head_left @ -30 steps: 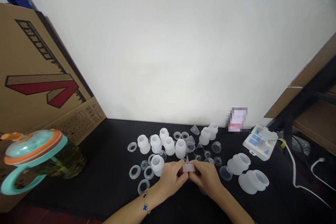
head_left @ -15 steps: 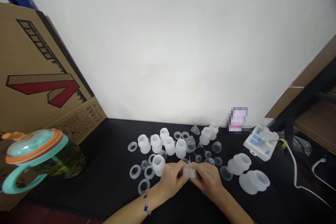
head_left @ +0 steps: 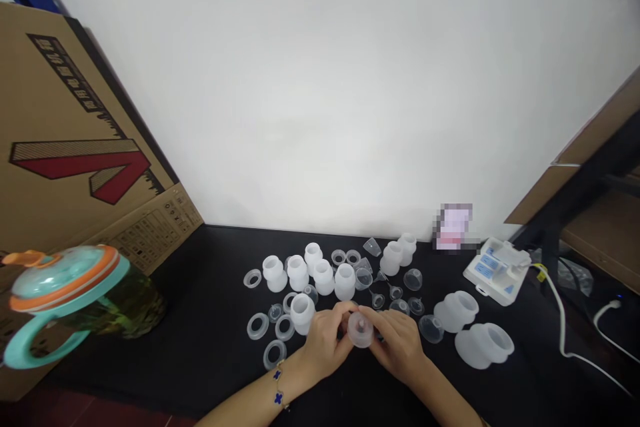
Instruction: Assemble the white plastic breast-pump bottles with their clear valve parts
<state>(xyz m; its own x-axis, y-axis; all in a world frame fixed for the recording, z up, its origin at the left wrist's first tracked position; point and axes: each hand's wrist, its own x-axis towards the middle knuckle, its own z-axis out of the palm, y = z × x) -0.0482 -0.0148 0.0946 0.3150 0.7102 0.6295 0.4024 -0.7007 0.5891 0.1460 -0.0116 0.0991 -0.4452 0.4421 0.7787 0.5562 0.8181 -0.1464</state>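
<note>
Between both hands is a translucent plastic nozzle cap [head_left: 361, 329], its round face and central tip turned toward me. My left hand [head_left: 327, 337] wears a bracelet and grips the cap from the left with fingers closed. From the other side, my right hand [head_left: 395, 340] also has closed fingers on it. Just beyond my left hand stands a white, open-necked bottle [head_left: 302, 313]. Several loose translucent rings [head_left: 257, 326] lie on the left, and small clear funnel-shaped pieces [head_left: 415, 306] lie beyond my right hand.
More white bottles [head_left: 345, 282] stand at the back of the black table [head_left: 210, 320]; others [head_left: 484, 345] lie tipped at right. A lidded jug [head_left: 75, 293] and cardboard box [head_left: 75, 127] are at left. A white power strip [head_left: 497, 272] with cables sits at right.
The nozzle cap has tilted toward me: its ribbed side and upright tip showed before, its round face shows now. Both hands stay almost in place.
</note>
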